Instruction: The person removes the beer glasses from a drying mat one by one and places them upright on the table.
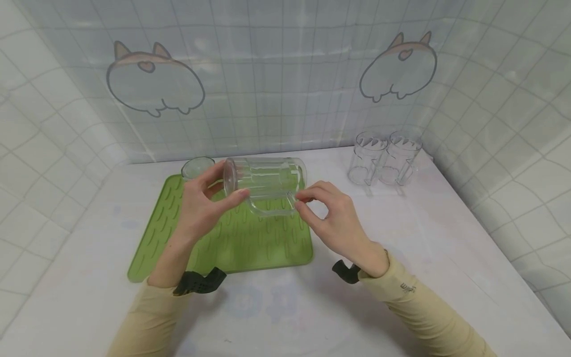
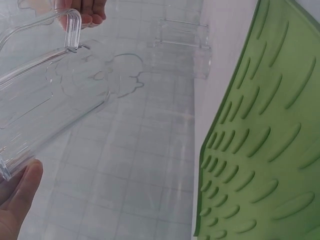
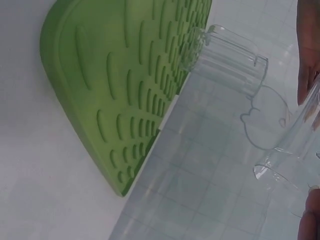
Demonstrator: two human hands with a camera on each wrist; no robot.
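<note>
A clear glass mug point(image 1: 267, 176) lies sideways in the air above the green ridged mat point(image 1: 250, 248), its handle toward the person. The left hand point(image 1: 200, 203) grips its base end, thumb in front, as the left wrist view also shows at the mug's lower end point(image 2: 30, 120). Fingertips of the right hand point(image 1: 334, 213) pinch the handle near the rim end. Behind the left hand, another glass point(image 1: 196, 167) stands at the mat's back left; in the right wrist view this mug point(image 3: 227, 60) shows on the mat's edge.
Two clear glass mugs point(image 1: 367, 158) point(image 1: 400, 158) stand side by side at the back right of the white table point(image 1: 401, 233). A tile-patterned wall covering point(image 1: 285, 99) with animal drawings rises behind and on both sides.
</note>
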